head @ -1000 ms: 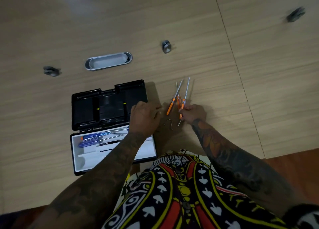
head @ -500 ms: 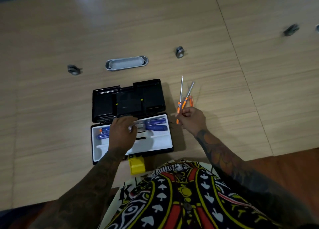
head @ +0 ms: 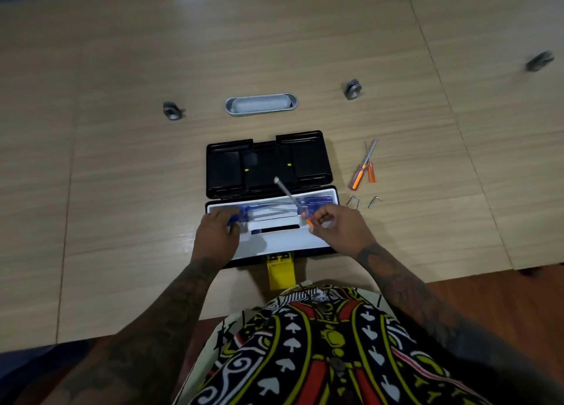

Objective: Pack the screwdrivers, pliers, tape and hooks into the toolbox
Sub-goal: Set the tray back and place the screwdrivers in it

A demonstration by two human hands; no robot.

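Over the toolbox [head: 271, 246] tray, right hand [head: 338, 229] is pinching an orange screwdriver [head: 293, 201]; left hand [head: 216, 236] is gripping blue screwdrivers [head: 244, 213] already inside. Two orange drivers [head: 363, 169] and hooks [head: 363, 202] are still waiting on the counter [head: 122, 191]. No pliers or tape visible.

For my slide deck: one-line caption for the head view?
Right hand lowers an orange screwdriver into the open toolbox; left hand rests inside.
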